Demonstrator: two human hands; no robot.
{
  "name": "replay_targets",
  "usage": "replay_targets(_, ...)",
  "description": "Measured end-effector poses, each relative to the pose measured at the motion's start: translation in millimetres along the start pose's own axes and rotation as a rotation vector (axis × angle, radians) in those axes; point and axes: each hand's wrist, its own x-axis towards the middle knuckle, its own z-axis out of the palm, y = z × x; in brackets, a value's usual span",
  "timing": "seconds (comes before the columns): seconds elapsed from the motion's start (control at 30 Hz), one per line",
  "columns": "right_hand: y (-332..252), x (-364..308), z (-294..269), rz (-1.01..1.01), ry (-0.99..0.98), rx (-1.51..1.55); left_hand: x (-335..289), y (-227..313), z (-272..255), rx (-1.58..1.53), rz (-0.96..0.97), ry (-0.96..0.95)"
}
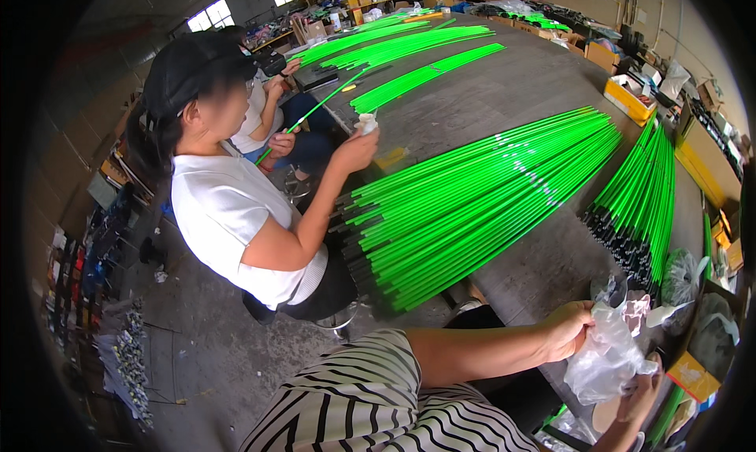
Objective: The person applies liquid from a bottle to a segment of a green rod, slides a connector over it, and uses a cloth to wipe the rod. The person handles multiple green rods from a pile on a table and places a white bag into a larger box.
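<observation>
My left hand [572, 331] is closed on the top edge of a clear, crumpled plastic bag [605, 361] at the lower right. Lower down, my right hand [642, 394] pinches the other side of the same bag, its fingers partly hidden. What the bag holds, if anything, I cannot make out. Just beyond it are a pinkish crumpled piece [635, 310] and a small white nozzle-like piece [666, 314]. A wide row of bright green rods [488, 200] with dark ends lies left of my hands. Another bundle of green rods [642, 192] with black tips lies farther right.
At my left sits a co-worker [228, 208] in a white top, holding a green rod [315, 109] and a small whitish wad. Another person is behind. More green rods [429, 74] lie across the dark table [535, 82]. Yellow boxes [630, 98] and plastic bags line the right side.
</observation>
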Motion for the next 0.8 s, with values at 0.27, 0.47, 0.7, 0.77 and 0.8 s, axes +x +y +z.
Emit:
replay_targets(0.27, 11.0, 3.8, 33.4, -0.269, -0.339, -0.467, 16.8, 26.7, -2.3, 0.006, -0.168, -0.038)
replay_targets(0.47, 30.6, 15.2, -1.7, 0.038, 0.098, -0.356, -1.2, 7.3, -9.8, 1.597, 0.372, -0.032)
replay_targets(0.7, 58.2, 0.3, 2.0, 0.222, 0.277, 0.34, -1.7, 12.3, -64.9, 1.355, 0.331, 0.258)
replay_targets(0.77, 61.1, -0.2, 10.1, 0.242, 0.241, 0.268, 1.3, 23.7, -66.0, 0.676, 0.172, 0.359)
replay_targets(0.8, 56.9, 0.5, 14.2, 0.236, 0.187, 0.162, 6.1, 28.0, -65.1, 0.437, 0.156, 0.314)
